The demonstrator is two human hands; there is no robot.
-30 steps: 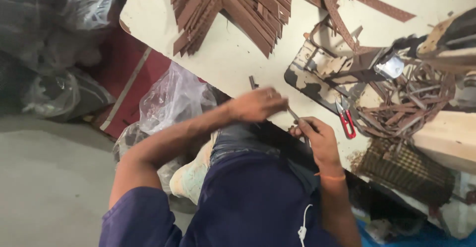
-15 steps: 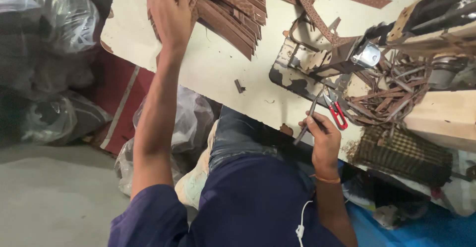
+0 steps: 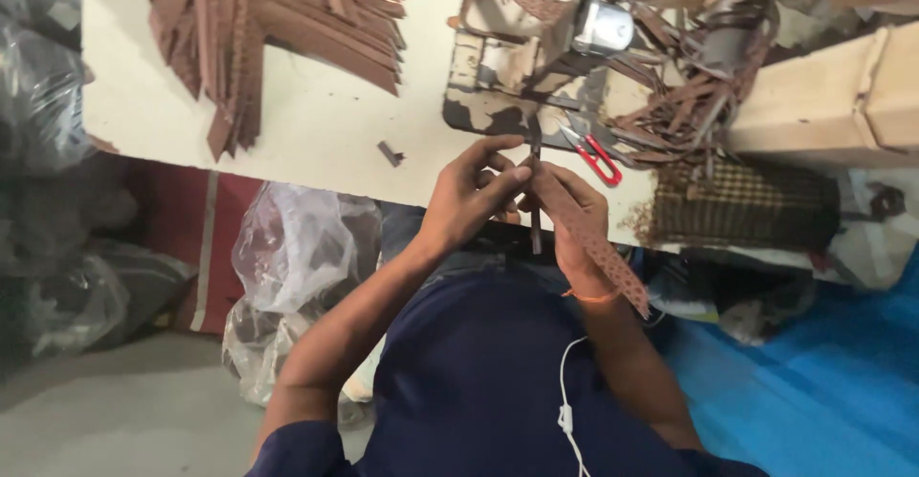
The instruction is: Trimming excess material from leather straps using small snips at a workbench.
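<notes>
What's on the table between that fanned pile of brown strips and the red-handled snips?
In the head view, between the strip pile and the snips: bare tabletop with one small dark scrap, then a worn metal plate.

A single head-worn camera looks steeply down from close above the person's lap, facing the pale desk (image 3: 316,142) edge; the far clutter is probably cropped off.

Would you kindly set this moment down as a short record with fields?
Left hand: pinches a thin dark tool at the table edge
Right hand: holds a brown perforated strap that trails over the wrist
Table: pale top, brown strip pile at the far left
Nearby: red-handled snips beside tangled strap scraps
Below: clear plastic bag by the knee
</notes>
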